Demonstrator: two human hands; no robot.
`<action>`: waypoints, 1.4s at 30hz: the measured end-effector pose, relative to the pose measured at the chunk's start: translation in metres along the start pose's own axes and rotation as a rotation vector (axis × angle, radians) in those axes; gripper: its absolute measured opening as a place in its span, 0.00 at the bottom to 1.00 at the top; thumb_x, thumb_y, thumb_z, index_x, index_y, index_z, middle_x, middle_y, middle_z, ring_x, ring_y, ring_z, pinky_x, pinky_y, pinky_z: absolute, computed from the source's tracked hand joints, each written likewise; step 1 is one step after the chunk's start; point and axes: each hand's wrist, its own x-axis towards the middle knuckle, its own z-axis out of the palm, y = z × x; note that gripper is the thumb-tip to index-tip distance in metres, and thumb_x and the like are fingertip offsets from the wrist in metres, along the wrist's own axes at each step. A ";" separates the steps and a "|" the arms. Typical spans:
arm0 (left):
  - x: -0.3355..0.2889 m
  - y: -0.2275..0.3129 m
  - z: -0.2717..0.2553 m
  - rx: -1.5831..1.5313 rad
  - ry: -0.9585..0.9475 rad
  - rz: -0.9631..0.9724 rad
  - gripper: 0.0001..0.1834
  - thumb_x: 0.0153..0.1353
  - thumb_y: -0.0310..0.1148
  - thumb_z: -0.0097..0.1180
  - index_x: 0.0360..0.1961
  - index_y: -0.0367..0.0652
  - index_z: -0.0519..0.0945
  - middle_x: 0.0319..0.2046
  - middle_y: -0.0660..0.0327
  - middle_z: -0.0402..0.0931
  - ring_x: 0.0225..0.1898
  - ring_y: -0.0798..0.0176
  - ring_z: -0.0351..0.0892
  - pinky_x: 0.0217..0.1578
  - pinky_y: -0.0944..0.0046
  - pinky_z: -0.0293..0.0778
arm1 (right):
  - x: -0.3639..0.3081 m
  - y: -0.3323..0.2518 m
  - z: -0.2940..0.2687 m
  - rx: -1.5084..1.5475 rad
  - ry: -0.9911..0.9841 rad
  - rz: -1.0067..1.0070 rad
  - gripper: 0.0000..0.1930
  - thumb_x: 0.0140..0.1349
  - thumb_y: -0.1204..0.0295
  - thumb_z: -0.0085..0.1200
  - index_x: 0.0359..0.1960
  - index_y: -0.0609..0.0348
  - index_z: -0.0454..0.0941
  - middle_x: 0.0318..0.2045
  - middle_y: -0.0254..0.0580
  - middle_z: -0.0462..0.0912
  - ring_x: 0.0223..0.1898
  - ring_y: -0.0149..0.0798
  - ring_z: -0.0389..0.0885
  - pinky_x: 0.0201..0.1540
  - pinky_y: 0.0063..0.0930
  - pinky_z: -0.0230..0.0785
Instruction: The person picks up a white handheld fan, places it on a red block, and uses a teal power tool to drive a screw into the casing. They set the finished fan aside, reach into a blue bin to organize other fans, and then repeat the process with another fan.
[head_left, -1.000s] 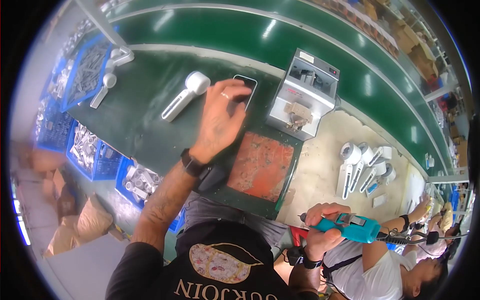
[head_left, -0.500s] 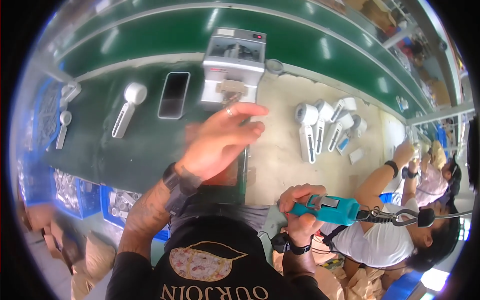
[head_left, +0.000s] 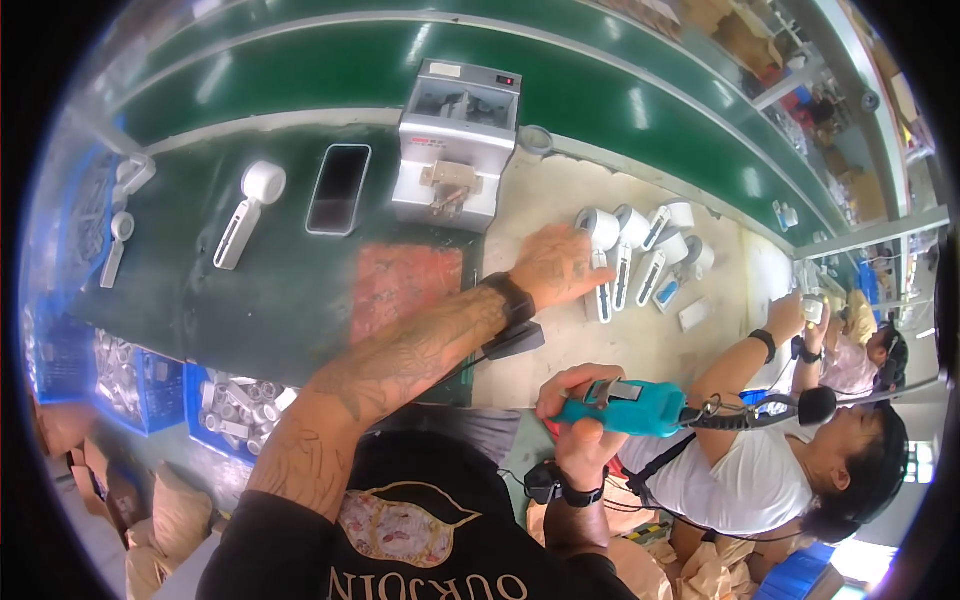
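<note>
My left hand (head_left: 556,264) reaches across the bench, slightly blurred, its fingers stretched over the neck of the leftmost white handheld fan (head_left: 602,292). That fan still lies in its group. Several more white handheld fans (head_left: 652,272) with round heads lie just right of it. Low at the right, my right hand (head_left: 580,425) is wrapped around a teal electric screwdriver (head_left: 635,408). A coiled cord and a hanging clip run from the tool's end to the right. Ahead of me stands a grey screw feeder (head_left: 455,150) with an open top hopper.
A phone (head_left: 339,190) and one white fan (head_left: 250,210) lie on the dark green mat. A reddish patch (head_left: 405,290) marks the mat. Blue bins (head_left: 215,425) of white parts stand at lower left. A co-worker (head_left: 740,450) sits close on the right.
My left hand has moved right, from in front of the screw feeder to the leftmost fan of the group. My right hand keeps holding the screwdriver. The view has shifted slightly.
</note>
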 end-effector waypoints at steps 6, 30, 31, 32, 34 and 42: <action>-0.018 -0.005 -0.022 -0.132 -0.048 -0.047 0.27 0.57 0.53 0.59 0.40 0.36 0.80 0.36 0.46 0.82 0.45 0.43 0.80 0.50 0.49 0.72 | 0.004 0.005 -0.008 -0.049 0.023 -0.007 0.40 0.56 0.34 0.63 0.43 0.67 0.70 0.23 0.42 0.76 0.22 0.34 0.75 0.24 0.27 0.67; -0.155 -0.086 -0.107 -0.051 0.331 0.428 0.15 0.56 0.35 0.68 0.43 0.42 0.81 0.39 0.57 0.78 0.44 0.47 0.79 0.51 0.48 0.75 | 0.091 0.004 0.072 0.100 -0.104 -0.184 0.41 0.63 0.31 0.50 0.52 0.63 0.72 0.21 0.36 0.70 0.24 0.35 0.71 0.29 0.30 0.64; -0.155 -0.088 -0.109 -0.052 0.338 0.430 0.15 0.56 0.35 0.68 0.43 0.42 0.81 0.39 0.57 0.78 0.44 0.47 0.79 0.51 0.48 0.75 | 0.099 0.005 0.079 0.113 -0.132 -0.198 0.40 0.64 0.32 0.51 0.51 0.64 0.72 0.21 0.36 0.70 0.24 0.35 0.71 0.29 0.31 0.64; -0.154 -0.089 -0.110 -0.074 0.306 0.380 0.15 0.57 0.36 0.67 0.44 0.42 0.81 0.39 0.57 0.78 0.45 0.48 0.78 0.51 0.49 0.74 | 0.107 0.008 0.085 0.126 -0.160 -0.210 0.39 0.64 0.33 0.51 0.50 0.64 0.72 0.21 0.36 0.70 0.24 0.35 0.70 0.28 0.31 0.64; -0.150 -0.091 -0.113 -0.090 0.283 0.330 0.16 0.58 0.37 0.67 0.45 0.42 0.81 0.39 0.56 0.77 0.45 0.48 0.78 0.50 0.50 0.73 | 0.124 0.011 0.103 0.121 -0.158 -0.268 0.34 0.68 0.39 0.52 0.48 0.65 0.73 0.22 0.37 0.71 0.24 0.35 0.71 0.29 0.31 0.66; -0.157 -0.102 -0.109 0.014 0.203 0.288 0.25 0.62 0.50 0.63 0.51 0.41 0.78 0.46 0.52 0.75 0.52 0.45 0.73 0.55 0.48 0.70 | 0.183 0.031 0.143 -0.169 -0.098 -0.331 0.20 0.77 0.57 0.45 0.43 0.66 0.75 0.23 0.38 0.77 0.25 0.33 0.77 0.30 0.26 0.69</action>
